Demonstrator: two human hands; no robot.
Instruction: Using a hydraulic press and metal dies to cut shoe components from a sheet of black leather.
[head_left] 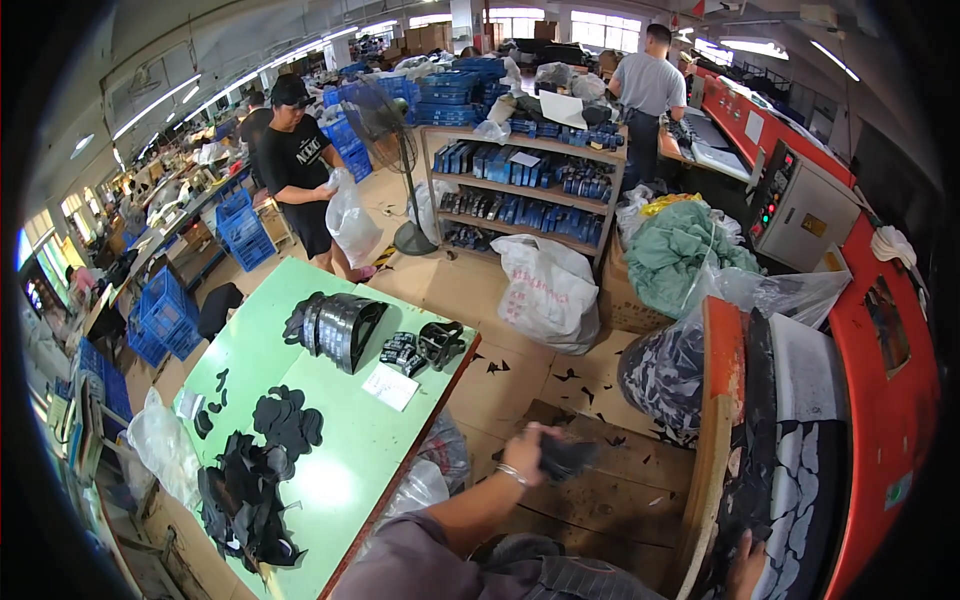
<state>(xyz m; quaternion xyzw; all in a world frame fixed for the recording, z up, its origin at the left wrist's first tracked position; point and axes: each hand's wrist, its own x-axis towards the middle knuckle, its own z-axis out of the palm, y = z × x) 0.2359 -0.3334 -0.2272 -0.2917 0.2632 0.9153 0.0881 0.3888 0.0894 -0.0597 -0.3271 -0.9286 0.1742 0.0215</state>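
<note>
My left hand (525, 456), with a bracelet at the wrist, is closed on a dark, flat piece (570, 459) over the floor between the green table and the red machine. Motion blurs the piece, so its exact kind cannot be told. At the lower right, my right hand (745, 570) lies at the machine's bed with its visible fingers stretched out, touching black sheet material (742, 490). Part of that hand is cut off by the picture's lower edge. Beside it, light grey surface (798, 500) shows between black strips on the bed.
The green table (335, 440) bears black cut pieces (250, 490), curved black parts (340, 328) and a paper slip (390, 387). Black scraps litter the floor. A white sack (545, 292), a shelf rack (525, 190) and a fan (385, 130) stand ahead. Two people work farther off.
</note>
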